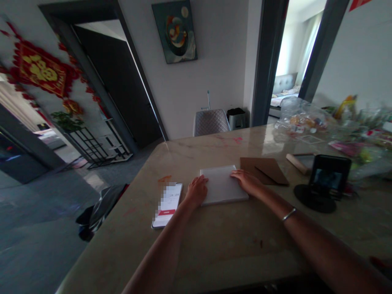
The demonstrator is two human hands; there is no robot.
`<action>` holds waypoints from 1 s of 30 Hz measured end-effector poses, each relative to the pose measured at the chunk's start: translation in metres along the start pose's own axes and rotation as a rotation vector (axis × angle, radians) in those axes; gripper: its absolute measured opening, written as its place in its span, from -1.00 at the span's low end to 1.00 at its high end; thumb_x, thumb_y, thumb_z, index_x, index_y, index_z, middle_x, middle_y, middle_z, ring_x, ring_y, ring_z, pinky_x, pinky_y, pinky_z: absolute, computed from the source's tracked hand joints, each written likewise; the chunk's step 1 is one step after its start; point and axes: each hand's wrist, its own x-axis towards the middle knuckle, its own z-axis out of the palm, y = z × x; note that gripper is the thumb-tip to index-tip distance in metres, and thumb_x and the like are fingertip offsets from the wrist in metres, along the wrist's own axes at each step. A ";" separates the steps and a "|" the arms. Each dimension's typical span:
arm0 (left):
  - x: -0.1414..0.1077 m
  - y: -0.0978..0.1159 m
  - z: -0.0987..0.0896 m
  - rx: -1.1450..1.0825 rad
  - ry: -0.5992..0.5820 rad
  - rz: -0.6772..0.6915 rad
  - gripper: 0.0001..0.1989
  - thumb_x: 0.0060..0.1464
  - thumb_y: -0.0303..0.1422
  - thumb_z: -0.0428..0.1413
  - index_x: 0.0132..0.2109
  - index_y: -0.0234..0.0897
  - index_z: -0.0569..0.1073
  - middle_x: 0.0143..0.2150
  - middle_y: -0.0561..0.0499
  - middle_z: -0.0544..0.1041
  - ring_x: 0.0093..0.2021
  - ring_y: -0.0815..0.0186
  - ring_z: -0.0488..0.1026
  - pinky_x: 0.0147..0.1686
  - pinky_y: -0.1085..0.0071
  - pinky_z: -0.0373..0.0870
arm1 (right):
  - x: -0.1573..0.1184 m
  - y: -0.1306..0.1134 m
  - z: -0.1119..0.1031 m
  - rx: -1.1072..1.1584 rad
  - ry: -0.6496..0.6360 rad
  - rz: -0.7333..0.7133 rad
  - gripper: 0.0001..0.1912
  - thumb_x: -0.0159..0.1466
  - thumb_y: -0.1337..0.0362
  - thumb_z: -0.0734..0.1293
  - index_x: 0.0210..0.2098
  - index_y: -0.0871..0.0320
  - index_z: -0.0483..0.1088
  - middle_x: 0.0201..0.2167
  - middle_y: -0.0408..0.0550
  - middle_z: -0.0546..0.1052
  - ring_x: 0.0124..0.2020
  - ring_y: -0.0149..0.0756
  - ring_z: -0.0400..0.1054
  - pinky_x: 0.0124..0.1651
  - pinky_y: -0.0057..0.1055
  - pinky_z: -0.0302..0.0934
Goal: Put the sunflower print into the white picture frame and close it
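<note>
A flat white rectangular item, like a box or pad (pixel 222 185), lies on the stone-topped table (pixel 226 241) in the middle of the view. My left hand (pixel 197 190) rests on its left edge, fingers extended over the side. On its upper right part lies my right hand (pixel 246 180), fingers stretched out toward the left; a silver bracelet (pixel 289 214) circles that wrist. Neither hand is wrapped round anything. To the left of my left hand is a phone (pixel 168 206) with its screen lit. A brown envelope or folder (pixel 263 169) with a dark pencil-like stick lies beyond my right hand.
On the right, a dark device on a round stand (pixel 329 181) is near a light wooden roller-like object (pixel 297 164). Plastic-wrapped items (pixel 306 118) and flowers fill the far right. A quilted chair (pixel 212 122) stands behind the table's far edge.
</note>
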 end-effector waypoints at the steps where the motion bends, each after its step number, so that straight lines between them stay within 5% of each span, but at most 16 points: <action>1: 0.002 0.000 0.001 0.013 0.024 0.002 -0.60 0.12 -0.44 -0.17 0.10 -0.33 0.27 0.19 -0.08 0.20 0.18 0.26 0.10 0.17 0.32 -0.02 | 0.000 0.000 0.001 -0.006 0.006 0.010 -0.51 0.09 0.56 0.06 -0.06 0.20 0.37 0.02 0.00 0.38 0.09 -0.32 0.18 0.17 -0.29 0.00; 11: 0.006 0.004 0.001 0.110 0.067 -0.002 -0.61 0.15 -0.33 -0.16 0.10 -0.30 0.26 0.16 -0.08 0.25 0.15 0.22 0.14 0.14 0.28 0.00 | 0.004 0.001 0.001 -0.042 -0.051 0.042 -0.47 0.08 0.55 0.05 -0.01 0.16 0.32 0.09 -0.04 0.31 0.12 -0.32 0.14 0.18 -0.29 -0.02; 18: 0.003 0.003 0.002 0.110 0.061 -0.011 -0.60 0.16 -0.27 -0.19 0.11 -0.24 0.24 0.18 -0.05 0.23 0.18 0.21 0.10 0.14 0.24 -0.02 | 0.002 0.002 -0.005 0.049 -0.064 0.064 -0.51 0.13 0.52 0.05 0.02 0.26 0.30 0.10 0.10 0.28 0.13 -0.31 0.13 0.18 -0.34 -0.06; 21: -0.003 0.002 -0.002 0.074 0.044 -0.015 -0.56 0.14 -0.21 -0.15 0.14 -0.24 0.21 0.23 -0.07 0.13 0.23 0.19 0.00 0.17 0.24 -0.07 | -0.001 0.004 -0.011 0.134 -0.083 0.047 -0.54 0.18 0.32 0.16 0.08 0.21 0.22 0.14 0.09 0.22 0.16 -0.27 0.07 0.19 -0.30 -0.06; 25: -0.012 0.003 -0.009 0.027 -0.021 0.061 -0.40 0.03 -0.06 -0.05 0.17 -0.25 0.17 0.27 -0.12 0.02 0.26 0.12 -0.11 0.18 0.18 -0.13 | -0.004 -0.003 -0.022 0.153 -0.178 -0.004 -0.27 0.05 -0.04 0.29 0.14 0.17 0.15 0.21 0.13 0.06 0.23 -0.11 -0.10 0.20 -0.17 -0.12; 30: -0.016 0.010 -0.009 0.004 -0.061 0.113 -0.32 -0.05 0.01 0.00 0.16 -0.23 0.18 0.27 -0.13 0.02 0.27 0.13 -0.14 0.19 0.14 -0.18 | -0.006 -0.021 -0.023 0.100 -0.247 0.002 -0.13 -0.08 -0.10 0.36 0.15 0.11 0.13 0.24 0.13 -0.02 0.25 -0.02 -0.24 0.21 -0.12 -0.20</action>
